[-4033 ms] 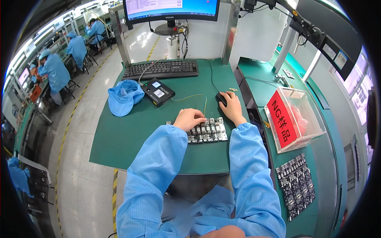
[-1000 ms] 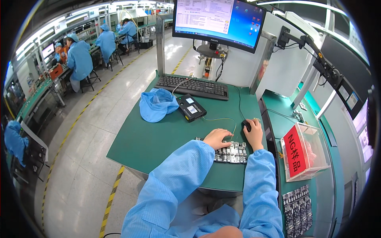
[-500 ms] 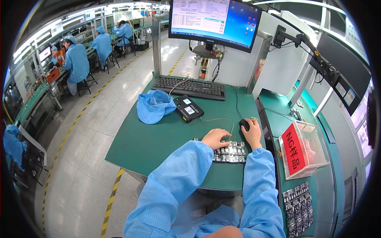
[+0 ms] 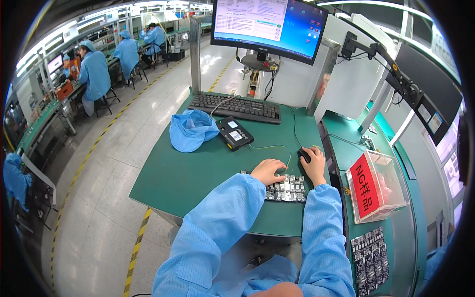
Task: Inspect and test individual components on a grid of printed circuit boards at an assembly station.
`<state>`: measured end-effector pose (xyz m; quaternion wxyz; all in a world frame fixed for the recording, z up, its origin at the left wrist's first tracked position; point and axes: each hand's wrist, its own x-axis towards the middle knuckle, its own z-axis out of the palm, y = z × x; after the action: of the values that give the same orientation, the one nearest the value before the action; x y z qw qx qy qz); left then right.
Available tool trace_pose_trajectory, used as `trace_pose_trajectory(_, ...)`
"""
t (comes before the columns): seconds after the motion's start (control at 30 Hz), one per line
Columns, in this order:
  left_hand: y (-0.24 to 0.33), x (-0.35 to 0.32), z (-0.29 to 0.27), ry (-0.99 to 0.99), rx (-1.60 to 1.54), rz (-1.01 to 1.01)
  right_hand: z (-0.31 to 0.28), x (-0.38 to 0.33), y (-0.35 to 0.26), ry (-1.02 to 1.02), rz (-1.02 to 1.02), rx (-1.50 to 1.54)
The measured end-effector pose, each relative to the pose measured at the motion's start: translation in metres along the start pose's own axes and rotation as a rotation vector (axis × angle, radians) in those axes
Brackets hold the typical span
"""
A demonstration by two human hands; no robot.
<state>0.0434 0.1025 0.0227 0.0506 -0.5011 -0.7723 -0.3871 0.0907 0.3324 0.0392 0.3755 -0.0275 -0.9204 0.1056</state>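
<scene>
My left hand (image 4: 268, 172) lies over the upper left part of a circuit board panel (image 4: 287, 191), thumb and fingers partly closed on it. Small silvery parts cover the panel, which lies flat on the green mat. A thin yellow-green wire (image 4: 277, 147) runs from a black box (image 4: 234, 134) to my left fingertips; its end is hidden there. Just right of the panel, my right hand (image 4: 313, 166) is curved around a black mouse (image 4: 305, 156). Blue sleeves cover both forearms.
Behind the box are a black keyboard (image 4: 235, 108) and a lit monitor (image 4: 267, 27). A blue cap (image 4: 192, 131) lies left of the box. On the right bench stand a clear red-labelled bin (image 4: 391, 198) and dark circuit board panels (image 4: 370, 262). Several people in blue sit farther left.
Both hands keep their places on the panel and the mouse. The whole view has shifted slightly. A blurred blue patch now shows at the lower right rim.
</scene>
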Motion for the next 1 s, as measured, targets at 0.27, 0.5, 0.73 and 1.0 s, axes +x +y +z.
trace_pose_trajectory(0.27,0.0013,0.0006,0.0,0.0,0.011,0.006,-0.0027,-0.0002,-0.0013,-0.035,0.017,0.059)
trace_pose_trajectory(0.5,0.0031,0.0013,-0.0018,-0.001,0.016,0.001,-0.0026,0.0004,0.0003,-0.059,0.023,0.048)
trace_pose_trajectory(0.73,0.0054,0.0026,-0.0065,-0.064,0.006,-0.044,-0.0003,0.0001,0.0035,-0.081,0.037,0.062)
trace_pose_trajectory(1.0,0.003,0.0021,-0.0045,-0.113,0.009,-0.068,-0.0022,-0.0015,0.0019,-0.074,0.026,0.064)
